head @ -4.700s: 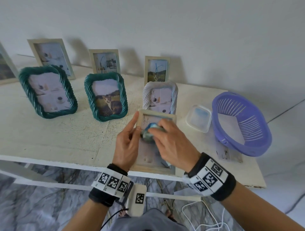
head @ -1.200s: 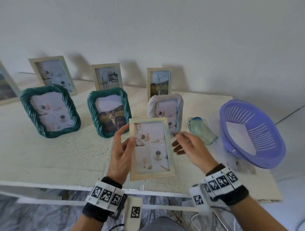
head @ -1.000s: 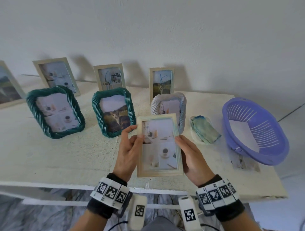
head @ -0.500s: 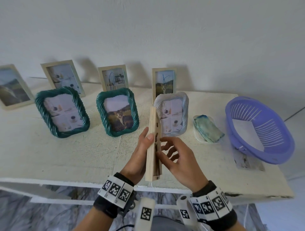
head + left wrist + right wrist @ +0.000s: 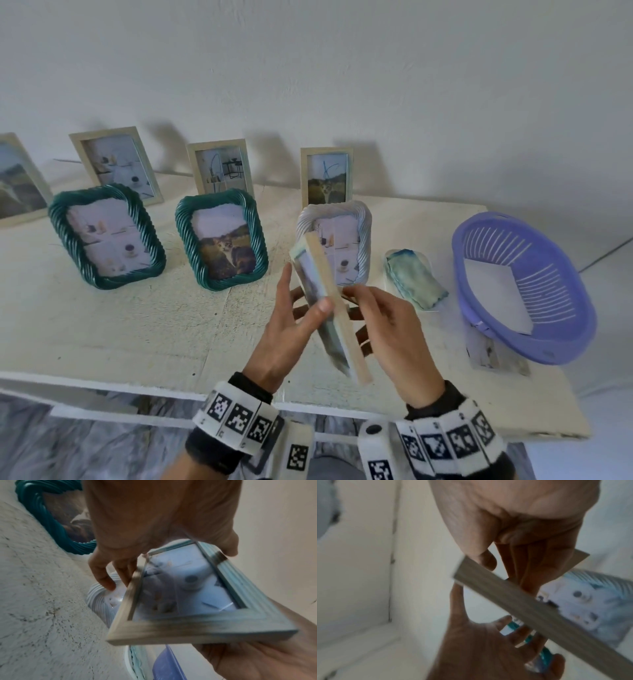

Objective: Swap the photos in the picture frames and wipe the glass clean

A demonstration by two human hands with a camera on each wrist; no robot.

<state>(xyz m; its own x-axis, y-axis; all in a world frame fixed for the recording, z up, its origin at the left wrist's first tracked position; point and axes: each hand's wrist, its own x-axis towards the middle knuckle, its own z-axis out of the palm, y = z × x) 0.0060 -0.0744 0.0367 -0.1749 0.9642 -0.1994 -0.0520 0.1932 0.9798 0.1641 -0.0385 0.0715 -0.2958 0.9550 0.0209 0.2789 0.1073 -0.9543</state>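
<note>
While above the worktop, held edge-on: wooden frame, gripped by left hand and right hand.

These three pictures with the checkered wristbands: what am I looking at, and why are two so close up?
No machine here: a person works with bare hands, wearing a camera on the head and one on each wrist. The wide picture is the head view. The two close ones look along each hand. Both the left hand and the right hand hold a wooden frame above a white table, edge toward the head camera. On the table stand other frames; a cloth and a purple basket lie to the right.
</note>
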